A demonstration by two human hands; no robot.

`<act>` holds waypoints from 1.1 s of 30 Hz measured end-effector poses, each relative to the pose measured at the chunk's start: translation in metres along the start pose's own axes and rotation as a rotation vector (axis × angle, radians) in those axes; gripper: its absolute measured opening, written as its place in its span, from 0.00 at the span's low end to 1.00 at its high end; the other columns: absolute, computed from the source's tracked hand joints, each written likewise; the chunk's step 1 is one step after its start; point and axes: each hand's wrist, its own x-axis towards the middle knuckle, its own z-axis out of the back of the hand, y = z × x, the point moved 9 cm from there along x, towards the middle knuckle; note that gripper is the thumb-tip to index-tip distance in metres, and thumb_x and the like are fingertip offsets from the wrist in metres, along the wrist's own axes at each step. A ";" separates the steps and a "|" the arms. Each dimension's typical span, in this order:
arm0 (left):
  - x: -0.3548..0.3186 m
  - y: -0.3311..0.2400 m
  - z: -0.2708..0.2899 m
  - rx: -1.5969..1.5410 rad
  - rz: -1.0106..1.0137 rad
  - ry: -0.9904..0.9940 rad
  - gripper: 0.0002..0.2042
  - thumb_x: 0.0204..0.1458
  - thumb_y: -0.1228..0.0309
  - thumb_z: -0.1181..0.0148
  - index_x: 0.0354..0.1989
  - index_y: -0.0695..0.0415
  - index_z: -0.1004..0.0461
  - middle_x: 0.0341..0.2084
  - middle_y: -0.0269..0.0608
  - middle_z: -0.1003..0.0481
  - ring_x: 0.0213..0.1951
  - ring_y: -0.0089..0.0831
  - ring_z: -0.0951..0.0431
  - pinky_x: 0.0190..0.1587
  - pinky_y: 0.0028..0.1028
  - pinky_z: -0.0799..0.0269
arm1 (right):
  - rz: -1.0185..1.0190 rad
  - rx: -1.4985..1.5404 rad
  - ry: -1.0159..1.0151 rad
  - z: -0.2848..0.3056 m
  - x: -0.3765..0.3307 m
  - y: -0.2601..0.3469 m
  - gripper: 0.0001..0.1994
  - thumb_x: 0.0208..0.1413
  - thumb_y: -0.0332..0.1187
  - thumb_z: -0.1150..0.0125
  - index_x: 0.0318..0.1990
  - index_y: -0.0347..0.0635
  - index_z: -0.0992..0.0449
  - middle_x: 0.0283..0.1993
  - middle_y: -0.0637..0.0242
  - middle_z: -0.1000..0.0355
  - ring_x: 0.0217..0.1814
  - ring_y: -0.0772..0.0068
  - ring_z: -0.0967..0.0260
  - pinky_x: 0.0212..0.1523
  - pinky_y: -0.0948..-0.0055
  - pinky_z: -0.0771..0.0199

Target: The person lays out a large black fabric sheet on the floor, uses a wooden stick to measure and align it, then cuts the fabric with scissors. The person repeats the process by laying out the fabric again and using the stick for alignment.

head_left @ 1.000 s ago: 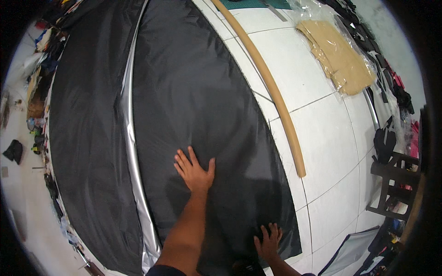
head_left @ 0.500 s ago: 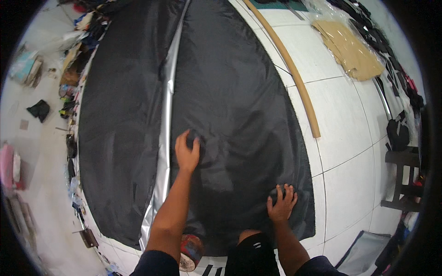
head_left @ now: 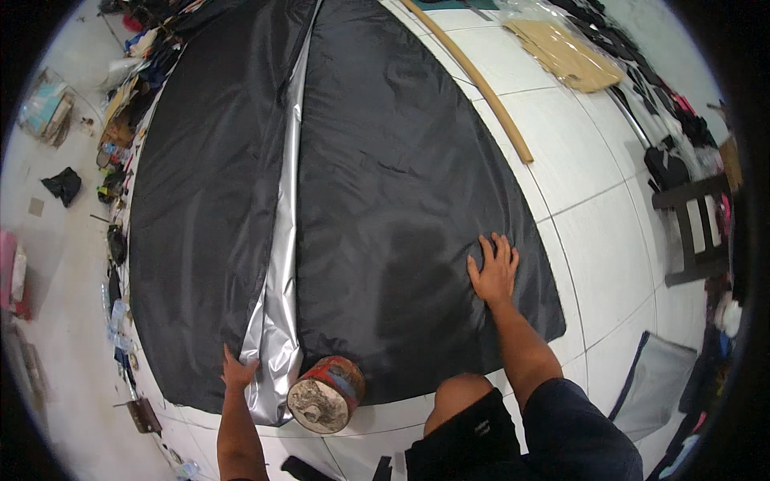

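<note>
Large black fabric (head_left: 401, 208) lies spread on the floor in two wide panels. Between the panels a silver strip (head_left: 281, 264) shows, narrow at the far end and wider and creased near me. My left hand (head_left: 238, 371) is at the near end of the left panel, beside the silver, thumb and fingers apart. My right hand (head_left: 495, 271) lies flat on the right panel near its right edge, fingers spread. A round, paint-worn can (head_left: 330, 393) with a crusted pale end stands at the fabric's near edge, beside my bent knee.
A long brown tube (head_left: 481, 84) lies on the white tiles (head_left: 601, 232) to the right. Beyond it is tan fabric in clear plastic (head_left: 565, 56). A dark wooden frame (head_left: 698, 232) and a grey sheet (head_left: 654, 385) are at far right. Clutter (head_left: 120, 168) lines the left side.
My left hand has moved from the right panel back toward me and left, beside the silver strip. My right hand has slid farther forward. The view has shifted, showing more of the can.
</note>
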 end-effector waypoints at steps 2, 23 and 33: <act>0.003 0.044 -0.020 -0.093 -0.024 0.129 0.40 0.41 0.55 0.30 0.62 0.63 0.38 0.54 0.64 0.29 0.57 0.55 0.29 0.57 0.45 0.32 | 0.018 0.028 -0.007 -0.004 0.000 0.009 0.30 0.57 0.51 0.44 0.64 0.46 0.34 0.69 0.53 0.44 0.75 0.51 0.56 0.71 0.47 0.62; -0.186 -0.352 0.199 -0.783 -1.055 0.522 0.24 0.54 0.54 0.40 0.52 0.61 0.24 0.49 0.51 0.23 0.52 0.42 0.24 0.54 0.34 0.31 | -0.054 1.291 0.461 0.085 -0.113 0.263 0.25 0.59 0.51 0.41 0.46 0.34 0.25 0.38 0.61 0.25 0.39 0.66 0.30 0.42 0.63 0.29; 0.033 0.118 0.164 -0.748 -0.313 -0.213 0.28 0.53 0.51 0.40 0.52 0.63 0.26 0.45 0.54 0.22 0.50 0.48 0.23 0.52 0.38 0.29 | -0.503 1.521 0.064 0.094 -0.140 0.061 0.20 0.56 0.45 0.40 0.53 0.47 0.29 0.52 0.67 0.30 0.50 0.70 0.33 0.44 0.70 0.33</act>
